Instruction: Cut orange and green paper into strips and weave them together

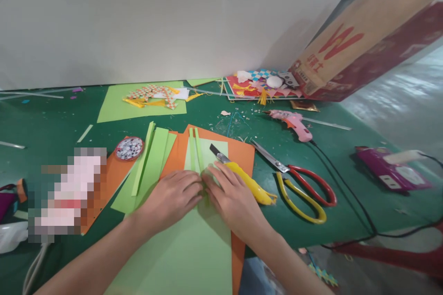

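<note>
Two narrow light-green paper strips (192, 150) stand up from between my hands over a pale green sheet (180, 258), which lies on orange paper (244, 154). My left hand (175, 193) is closed at the strips' lower ends, its fingertips curled down. My right hand (235, 200) meets it from the other side, fingers bent onto the same strips; the fingertips are partly hidden. Just beyond the right hand lies a craft knife (247, 179) with a yellow-wrapped handle and its blade out. Folded green strips (152, 161) lie left of my hands.
Scissors (294, 179) with red and yellow handles lie at right, near a pink glue gun (294, 123) whose black cord runs down the table. A round tin (129, 148) of small beads sits left. A paper bag (360, 41) leans at the back right, beside paper crafts (270, 85).
</note>
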`<action>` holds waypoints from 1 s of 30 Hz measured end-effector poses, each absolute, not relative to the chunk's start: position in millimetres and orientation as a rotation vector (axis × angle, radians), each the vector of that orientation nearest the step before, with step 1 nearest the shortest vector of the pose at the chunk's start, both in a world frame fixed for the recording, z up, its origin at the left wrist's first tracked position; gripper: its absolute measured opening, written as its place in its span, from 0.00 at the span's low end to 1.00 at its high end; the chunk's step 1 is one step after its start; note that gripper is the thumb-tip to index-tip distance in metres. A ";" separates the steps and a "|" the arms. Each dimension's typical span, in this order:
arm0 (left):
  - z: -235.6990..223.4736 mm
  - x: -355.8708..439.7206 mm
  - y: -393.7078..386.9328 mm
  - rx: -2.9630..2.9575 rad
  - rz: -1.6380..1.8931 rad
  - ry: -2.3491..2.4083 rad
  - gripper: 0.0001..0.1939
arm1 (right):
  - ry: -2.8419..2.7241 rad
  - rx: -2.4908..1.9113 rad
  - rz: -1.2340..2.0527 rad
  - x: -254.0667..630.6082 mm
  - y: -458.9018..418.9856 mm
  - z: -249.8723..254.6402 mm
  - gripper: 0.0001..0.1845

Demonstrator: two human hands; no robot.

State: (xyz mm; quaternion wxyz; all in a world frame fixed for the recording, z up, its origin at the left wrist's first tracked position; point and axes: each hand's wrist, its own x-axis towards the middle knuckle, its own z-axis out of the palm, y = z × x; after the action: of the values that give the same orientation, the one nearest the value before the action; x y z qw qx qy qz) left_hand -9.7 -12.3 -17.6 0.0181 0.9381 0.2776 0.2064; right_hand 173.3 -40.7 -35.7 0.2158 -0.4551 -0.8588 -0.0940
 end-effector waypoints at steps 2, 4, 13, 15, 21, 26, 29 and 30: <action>-17.3 -9.3 -12.6 2.917 0.689 0.871 0.08 | -2.358 -1.259 -0.262 172.3 -40.5 -35.7 0.14; -17.3 -9.2 -12.8 2.919 0.754 0.869 0.08 | -2.326 -1.238 -0.256 172.3 -41.0 -34.9 0.14; -25.2 -10.9 -13.1 2.990 0.736 0.695 0.09 | -2.124 -1.399 -0.264 196.2 -40.1 -25.3 0.15; -26.3 -10.6 -12.2 3.005 0.721 0.672 0.10 | -2.125 -1.530 -0.281 200.0 -38.4 -28.0 0.16; -23.0 -10.4 -10.3 3.038 0.744 0.676 0.11 | -2.134 -1.617 -0.226 204.3 -39.2 -34.6 0.17; -16.5 -7.1 -12.8 3.061 0.749 0.609 0.12 | -2.049 -1.576 -0.258 213.8 -49.2 -31.1 0.16; -16.3 -4.5 -14.8 3.061 0.738 0.605 0.13 | -2.040 -1.536 -0.301 217.1 -56.3 -31.5 0.15; -17.1 -3.8 -15.3 3.062 0.740 0.611 0.12 | -2.041 -1.526 -0.307 217.3 -57.9 -32.8 0.15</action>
State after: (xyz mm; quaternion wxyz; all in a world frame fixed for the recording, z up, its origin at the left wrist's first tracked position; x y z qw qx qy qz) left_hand -3.8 -15.3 -17.1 -0.0336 0.9537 0.1902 0.2304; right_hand 217.3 -57.9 -32.8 0.2834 -0.5700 -0.7626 -0.1146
